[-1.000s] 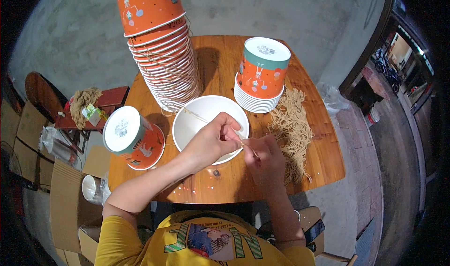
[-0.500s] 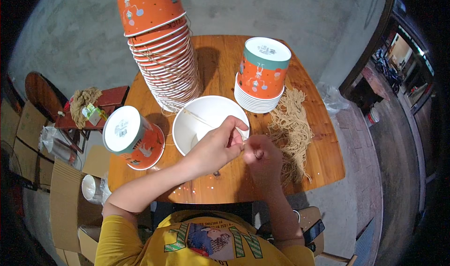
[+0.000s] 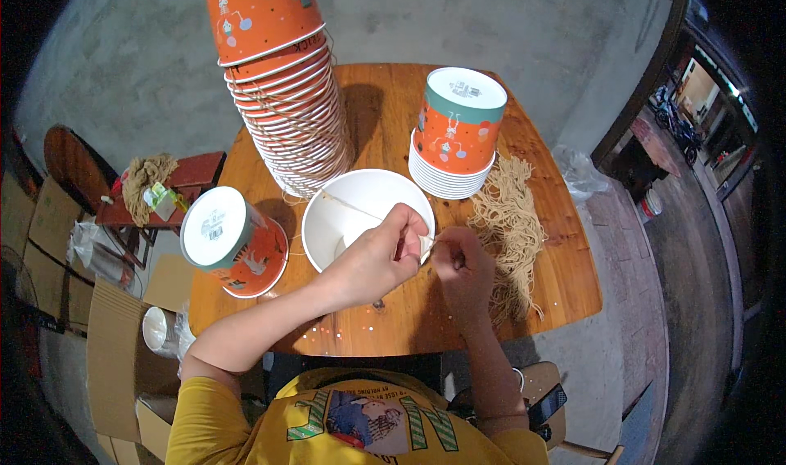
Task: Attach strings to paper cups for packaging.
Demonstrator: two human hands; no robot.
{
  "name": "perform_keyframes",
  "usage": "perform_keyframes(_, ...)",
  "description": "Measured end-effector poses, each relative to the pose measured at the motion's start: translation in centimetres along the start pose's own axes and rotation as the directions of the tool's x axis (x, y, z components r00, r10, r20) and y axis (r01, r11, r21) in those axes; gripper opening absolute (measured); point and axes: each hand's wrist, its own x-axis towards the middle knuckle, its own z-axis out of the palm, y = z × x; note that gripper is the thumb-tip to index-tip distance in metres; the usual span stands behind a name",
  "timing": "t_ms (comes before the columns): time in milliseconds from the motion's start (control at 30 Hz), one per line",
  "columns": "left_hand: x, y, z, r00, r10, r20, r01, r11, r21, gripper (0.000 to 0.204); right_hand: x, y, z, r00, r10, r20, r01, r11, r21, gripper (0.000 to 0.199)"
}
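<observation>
White paper bucket (image 3: 326, 227): left hand (image 3: 378, 250) and right hand (image 3: 467, 262) pinch beige cord (image 3: 352, 206) by its near-right rim. Apparent step: knotting the cord end; next move probably calls for pulling taut.

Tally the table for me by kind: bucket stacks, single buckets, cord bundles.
Bucket stacks: 2, the tall stack and the short stack
Single buckets: 2, the open bucket and the upturned bucket
Cord bundle: 1
Total: 5
</observation>
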Motion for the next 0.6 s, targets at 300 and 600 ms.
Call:
perform_keyframes(300,-1.3,1.2,-0.9,0.999,0.025,0.023,-0.029,0.979,0.203,0.028,0.2,-0.6,-0.3,0.995,0.073,0.073,-0.083,0.988,0.130,0.013)
perform_keyframes(600,-4.8,0.5,-2.3,0.962,0.272,-0.005,-0.203,0.728,0.654,0.028,0.8,-1.9,-1.9,0.939,-0.185,0.289,0.185,0.982,0.028,0.009)
